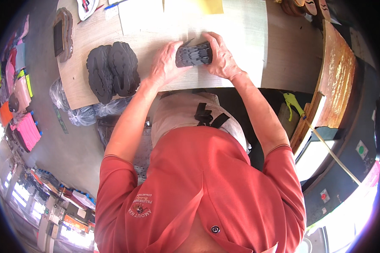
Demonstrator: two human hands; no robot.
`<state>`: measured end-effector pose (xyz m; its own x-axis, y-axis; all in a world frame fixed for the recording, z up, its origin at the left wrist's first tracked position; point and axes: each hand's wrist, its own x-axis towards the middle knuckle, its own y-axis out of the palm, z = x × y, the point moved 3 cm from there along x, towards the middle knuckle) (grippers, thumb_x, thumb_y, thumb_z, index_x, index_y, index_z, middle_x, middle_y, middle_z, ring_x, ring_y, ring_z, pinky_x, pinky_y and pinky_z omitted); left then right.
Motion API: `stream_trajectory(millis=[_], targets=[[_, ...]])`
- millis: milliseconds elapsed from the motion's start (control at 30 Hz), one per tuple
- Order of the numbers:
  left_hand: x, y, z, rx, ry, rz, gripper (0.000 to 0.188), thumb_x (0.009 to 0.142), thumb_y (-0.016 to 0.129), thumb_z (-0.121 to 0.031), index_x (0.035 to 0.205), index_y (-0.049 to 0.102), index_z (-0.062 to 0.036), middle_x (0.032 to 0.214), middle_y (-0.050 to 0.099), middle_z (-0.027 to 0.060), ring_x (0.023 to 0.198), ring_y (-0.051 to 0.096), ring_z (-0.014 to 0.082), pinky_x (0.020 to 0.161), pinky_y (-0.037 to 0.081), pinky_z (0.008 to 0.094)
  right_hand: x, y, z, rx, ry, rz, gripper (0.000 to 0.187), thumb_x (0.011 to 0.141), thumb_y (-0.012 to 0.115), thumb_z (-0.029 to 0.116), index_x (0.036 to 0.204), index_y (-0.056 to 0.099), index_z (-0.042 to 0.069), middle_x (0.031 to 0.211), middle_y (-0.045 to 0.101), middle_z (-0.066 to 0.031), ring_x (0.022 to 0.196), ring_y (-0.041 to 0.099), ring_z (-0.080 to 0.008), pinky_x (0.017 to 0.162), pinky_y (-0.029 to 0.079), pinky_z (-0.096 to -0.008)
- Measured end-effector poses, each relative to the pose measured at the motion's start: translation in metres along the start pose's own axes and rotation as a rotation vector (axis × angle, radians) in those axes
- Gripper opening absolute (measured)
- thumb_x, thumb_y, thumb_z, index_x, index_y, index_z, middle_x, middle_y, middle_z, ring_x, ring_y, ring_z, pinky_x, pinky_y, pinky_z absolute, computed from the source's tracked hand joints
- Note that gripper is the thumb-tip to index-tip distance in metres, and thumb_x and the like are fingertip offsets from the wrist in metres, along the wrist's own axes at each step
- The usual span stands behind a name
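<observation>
Above the near side of the pale wooden table [150, 27], my left hand [166, 63] and my right hand [222, 59] press a small stack of dark grey cut pieces [193, 55] between them from either side. Layered, uneven edges of the pieces face up. One thin piece sticks out at the far left of the stack. Both hands are closed on it, with the fingertips partly hidden. To the left of my left hand lie two taller piles of dark grey sole-shaped pieces [124, 67], side by side near the table's front edge.
A brown layered block with a dark rectangle [59, 39] lies at the far left. Pale paper and a yellow sheet [200, 6] are at the back. Clear plastic bags [81, 115] sit below the left edge. Rightward are a wooden board [337, 74] and a yellow-green air gun [292, 103] with hose.
</observation>
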<state>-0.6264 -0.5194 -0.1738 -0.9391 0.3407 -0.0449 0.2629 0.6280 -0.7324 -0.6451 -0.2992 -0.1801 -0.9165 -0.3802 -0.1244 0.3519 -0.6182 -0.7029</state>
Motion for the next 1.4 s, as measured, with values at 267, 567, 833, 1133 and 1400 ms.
stream_trajectory(millis=[267, 567, 833, 1133, 1400], targets=[[-0.004, -0.005, -0.003, 0.069, 0.145, -0.065, 0.075, 0.072, 0.097, -0.023, 0.135, 0.058, -0.0079, 0.131, 0.064, 0.0140, 0.124, 0.062, 0.0362, 0.107, 0.051, 0.0480, 0.002, -0.016, 0.005, -0.170, -0.145, -0.001, 0.065, 0.069, 0.092, 0.009, 0.125, 0.058, 0.005, 0.133, 0.063, -0.0157, 0.136, 0.055, -0.0400, 0.116, 0.048, -0.0481], [0.012, -0.006, 0.002, 0.063, 0.024, 0.068, 0.073, 0.075, 0.094, -0.036, 0.133, 0.062, -0.0061, 0.126, 0.067, 0.0146, 0.121, 0.064, 0.0366, 0.106, 0.052, 0.0468, 0.012, -0.016, 0.010, -0.275, -0.186, 0.173, 0.082, 0.079, 0.088, 0.027, 0.150, 0.051, 0.009, 0.138, 0.066, -0.0178, 0.135, 0.060, -0.0354, 0.122, 0.040, -0.0462], [0.020, -0.070, -0.031, -0.442, -0.267, 0.562, 0.077, 0.079, 0.091, -0.033, 0.144, 0.063, -0.0021, 0.134, 0.070, 0.0160, 0.123, 0.068, 0.0267, 0.110, 0.052, 0.0385, -0.022, -0.050, 0.031, 0.225, 0.261, 0.362, 0.071, 0.079, 0.095, 0.037, 0.136, 0.069, 0.005, 0.117, 0.078, -0.0145, 0.109, 0.073, -0.0261, 0.102, 0.055, -0.0370], [-0.013, -0.053, -0.078, -0.545, -0.264, 0.774, 0.078, 0.086, 0.088, -0.034, 0.146, 0.058, 0.0051, 0.131, 0.070, 0.0136, 0.120, 0.065, 0.0221, 0.108, 0.050, 0.0361, -0.059, -0.092, 0.057, 0.337, 0.203, 0.545, 0.072, 0.074, 0.094, 0.035, 0.133, 0.071, 0.001, 0.111, 0.078, -0.0167, 0.105, 0.074, -0.0269, 0.099, 0.056, -0.0383], [-0.073, -0.032, -0.084, -1.318, -0.517, 0.441, 0.069, 0.094, 0.083, -0.033, 0.144, 0.057, 0.0063, 0.126, 0.070, 0.0125, 0.110, 0.068, 0.0211, 0.101, 0.054, 0.0350, -0.125, -0.168, -0.005, -0.219, 0.283, 0.081, 0.070, 0.095, 0.078, 0.050, 0.145, 0.061, 0.003, 0.135, 0.071, -0.0242, 0.129, 0.067, -0.0389, 0.111, 0.052, -0.0476]])
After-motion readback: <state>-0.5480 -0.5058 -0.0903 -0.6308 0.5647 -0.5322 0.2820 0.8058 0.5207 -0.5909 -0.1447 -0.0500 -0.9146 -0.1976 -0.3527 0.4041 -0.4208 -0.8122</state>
